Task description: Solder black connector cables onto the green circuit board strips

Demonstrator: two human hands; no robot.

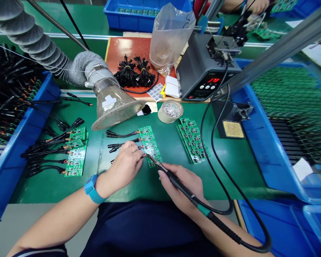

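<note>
Curling our right hand round a slim black soldering iron, we risk slipping and burning our left hand, pinched closed on thin orange wires.

Your left forearm comes in from the lower left corner and slants up toward the middle, bare below the dark sleeve at its lower end. Your left hand is turned back-up, knuckles raised, with its fingers curled and bunched toward the right; their tips are too hidden to read fully. Your right forearm, also bare, angles up and inward from the lower right. Your right hand is closed in a pen-like grip, thumb on the near side and index finger extended along the far side. Your hands are near each other but apart, both ahead of your torso.
</note>
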